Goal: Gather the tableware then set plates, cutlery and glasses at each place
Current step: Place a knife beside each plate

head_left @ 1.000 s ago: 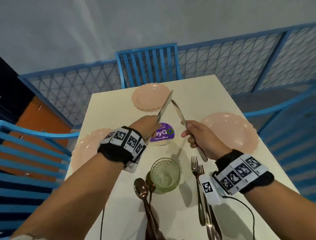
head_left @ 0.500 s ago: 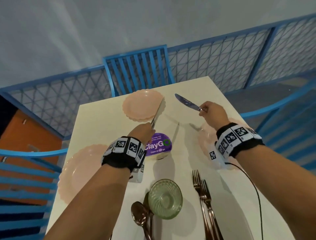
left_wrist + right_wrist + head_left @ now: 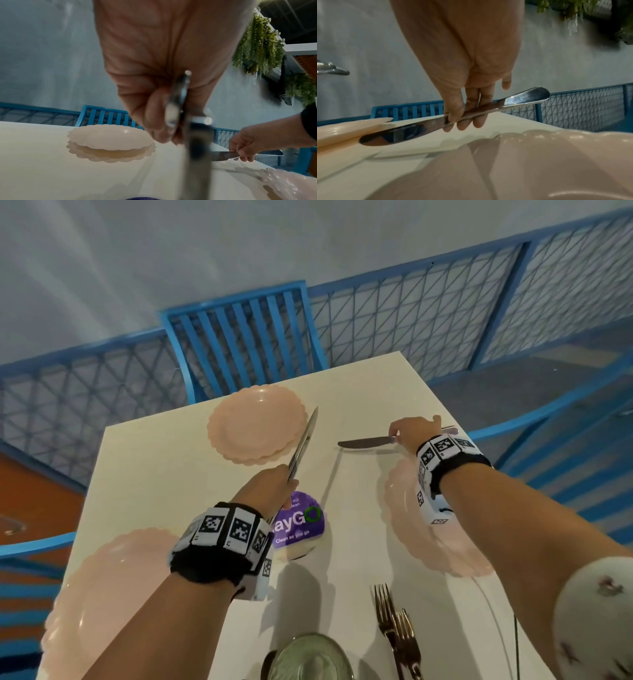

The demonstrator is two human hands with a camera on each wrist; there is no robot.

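Nearby, forks [image 3: 397, 631] beside green glass [image 3: 310, 657].

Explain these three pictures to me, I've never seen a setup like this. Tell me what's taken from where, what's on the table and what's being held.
No machine here: a person is laying a table, wearing one camera on the head and one on each wrist, on the bands with black-and-white squares.

The head view looks down at both arms. The left hand grips a knife pointing toward the far plate. The right hand pinches a second knife just above the table, beyond the right plate.

Each wrist view looks along its own hand at the knife it holds.

Also on the table: a left plate, a purple round sign, a glass and forks.
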